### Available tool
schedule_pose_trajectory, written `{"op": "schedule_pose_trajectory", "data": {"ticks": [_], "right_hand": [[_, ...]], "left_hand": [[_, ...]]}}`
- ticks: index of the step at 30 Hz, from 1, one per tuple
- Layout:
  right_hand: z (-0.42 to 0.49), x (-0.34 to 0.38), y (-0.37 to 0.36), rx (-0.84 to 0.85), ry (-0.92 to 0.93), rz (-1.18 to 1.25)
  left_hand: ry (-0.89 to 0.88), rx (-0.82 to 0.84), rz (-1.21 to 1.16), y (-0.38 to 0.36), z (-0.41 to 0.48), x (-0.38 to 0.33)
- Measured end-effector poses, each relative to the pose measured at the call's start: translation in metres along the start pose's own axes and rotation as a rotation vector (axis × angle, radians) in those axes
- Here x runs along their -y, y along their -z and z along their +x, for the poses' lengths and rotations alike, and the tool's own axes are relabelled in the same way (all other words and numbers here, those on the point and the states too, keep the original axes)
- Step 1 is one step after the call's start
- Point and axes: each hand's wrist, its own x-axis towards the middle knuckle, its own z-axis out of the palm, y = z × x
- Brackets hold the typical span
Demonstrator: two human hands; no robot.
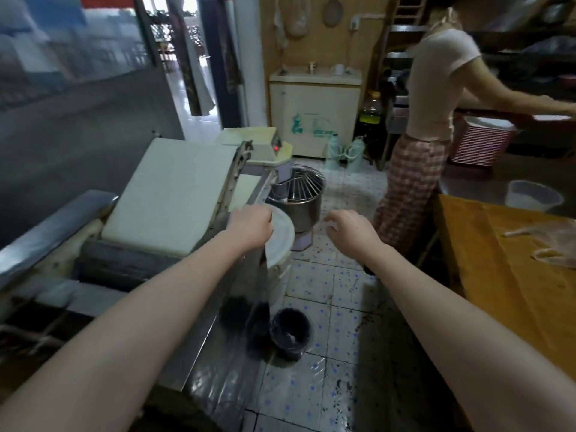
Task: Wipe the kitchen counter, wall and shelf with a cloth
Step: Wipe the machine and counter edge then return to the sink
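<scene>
Both my arms reach forward over the tiled floor. My left hand (251, 227) has its fingers curled at the near rim of a round white lid (282, 241), which sits on a white bucket beside a steel machine. My right hand (350, 232) hangs in the air to the right, fingers curled down round a small white piece (332, 226); what that piece is cannot be told. The steel counter (103, 294) runs along my left, below a grey wall panel (78, 126). No full cloth shows.
A dough machine with a white board (174, 191) stands on the left, and a mixer bowl with a wire guard (296, 194) behind the bucket. A dark bin (290, 333) stands on the floor. An orange-covered table (498, 269) is right. A person (430, 120) stands ahead.
</scene>
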Motion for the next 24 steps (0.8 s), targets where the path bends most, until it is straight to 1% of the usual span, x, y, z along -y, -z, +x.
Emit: {"op": "schedule_pose_trajectory", "data": {"ticks": [6,8,12,15,19,24], "right_hand": [[0.054,0.062,-0.019,0.038,0.29,0.089],[0.064,0.087,-0.021,0.073,0.4,0.095],[0.068,0.149,-0.02,0.147,0.632,0.078],[0.054,0.202,-0.02,0.161,0.799,0.101],[0.011,0.272,-0.027,0.189,0.998,0.15],[-0.064,0.355,-0.04,0.308,1.168,0.238]], "left_hand": [[0.295,0.005,0.016,-0.002,-0.039,0.058],[0.43,0.006,-0.014,-0.001,-0.063,0.072],[0.657,-0.049,-0.006,0.014,-0.123,0.089],[0.814,-0.071,0.019,0.03,-0.178,0.102],[1.021,-0.042,0.03,0.042,-0.267,0.118],[1.212,-0.005,0.065,0.048,-0.383,0.122]]}}
